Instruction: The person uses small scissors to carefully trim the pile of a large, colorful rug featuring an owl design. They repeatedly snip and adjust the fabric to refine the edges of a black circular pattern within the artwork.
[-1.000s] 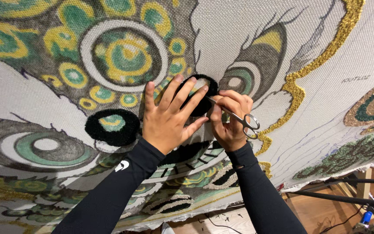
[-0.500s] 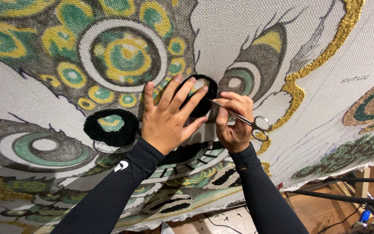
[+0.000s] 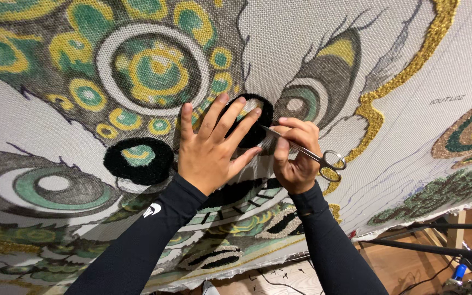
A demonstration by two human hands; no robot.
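Observation:
A large stretched tufting cloth (image 3: pixel 312 60) fills the head view, covered in green, yellow, grey and gold eye-like patterns. My left hand (image 3: pixel 214 145) lies flat on it, fingers spread, fingertips on a black tufted ring (image 3: pixel 260 128). Beside it my right hand (image 3: pixel 296 155) grips small metal scissors (image 3: pixel 310 154), blades pointing left at that black ring, handles sticking out to the right. A second black tufted ring with a green and yellow centre (image 3: pixel 137 159) sits left of my left wrist. Both arms wear black sleeves.
A gold tufted line (image 3: pixel 397 79) curves down the cloth at the right. Below the cloth's lower edge are a wooden floor (image 3: pixel 405 267), dark frame bars (image 3: pixel 438 248) and cables at the bottom right. Yarn scraps lie on a pale surface (image 3: pixel 279 276) beneath.
My right hand has turned the scissors slightly, handles shifting a bit to the right and lower. My left hand stays pressed flat on the cloth.

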